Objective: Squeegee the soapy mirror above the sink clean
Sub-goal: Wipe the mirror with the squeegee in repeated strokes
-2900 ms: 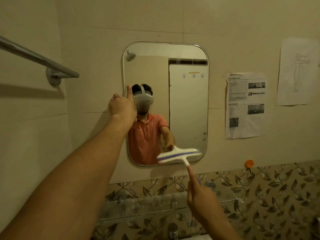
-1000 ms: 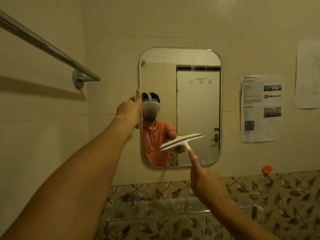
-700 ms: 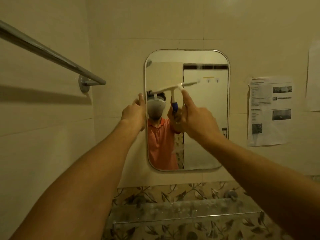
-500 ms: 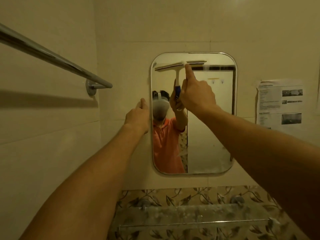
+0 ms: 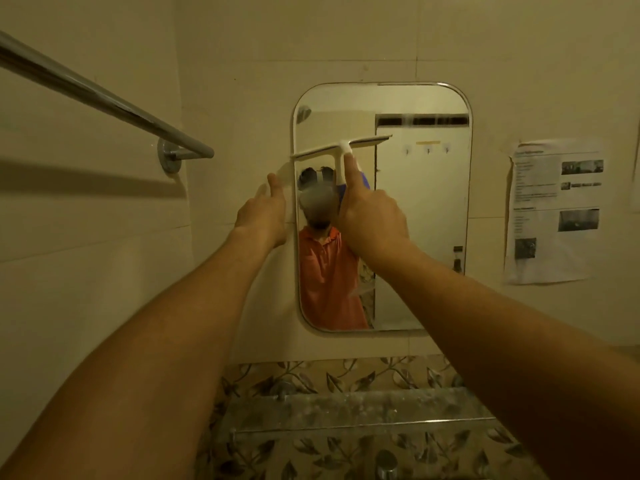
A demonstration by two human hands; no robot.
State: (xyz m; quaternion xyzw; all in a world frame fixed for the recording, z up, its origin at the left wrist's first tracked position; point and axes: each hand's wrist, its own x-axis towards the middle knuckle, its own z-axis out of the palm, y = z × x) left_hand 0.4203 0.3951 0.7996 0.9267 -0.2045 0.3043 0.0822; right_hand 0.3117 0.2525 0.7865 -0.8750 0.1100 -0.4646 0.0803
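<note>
Right hand [image 5: 372,216] fingers closed round squeegee [image 5: 341,148] handle, index finger laid up the stem. Blade on mirror [image 5: 422,220] glass, upper left, lower than 0.5 s ago, tilted. Left hand [image 5: 265,211] loosely curled at mirror's left edge, unmoved; contact probable, blurred. Glass shelf [image 5: 363,410] below holds nothing discernible

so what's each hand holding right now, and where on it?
Right hand grips the squeegee by its handle, index finger extended up the stem. Left hand holds nothing; it rests at the mirror's left edge.
</note>
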